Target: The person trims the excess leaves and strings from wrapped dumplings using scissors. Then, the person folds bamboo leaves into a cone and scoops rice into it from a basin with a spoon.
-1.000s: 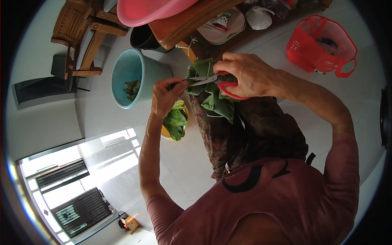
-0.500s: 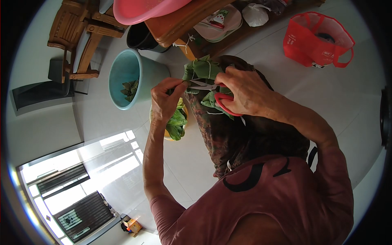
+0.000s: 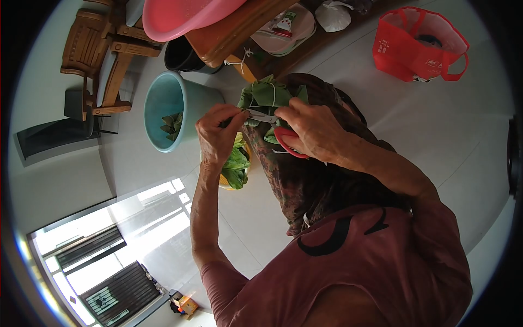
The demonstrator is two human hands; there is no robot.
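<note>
Left of the red-handled scissors (image 3: 265,117), there's the teal bucket (image 3: 204,101); here's the left hand (image 3: 216,132) at the blade tips, thumb and fingers pinched, contents too small to tell! String-tied leaf bundles (image 3: 267,95) sit close by the blades, and the right hand (image 3: 315,129) grips the scissors' handles.
</note>
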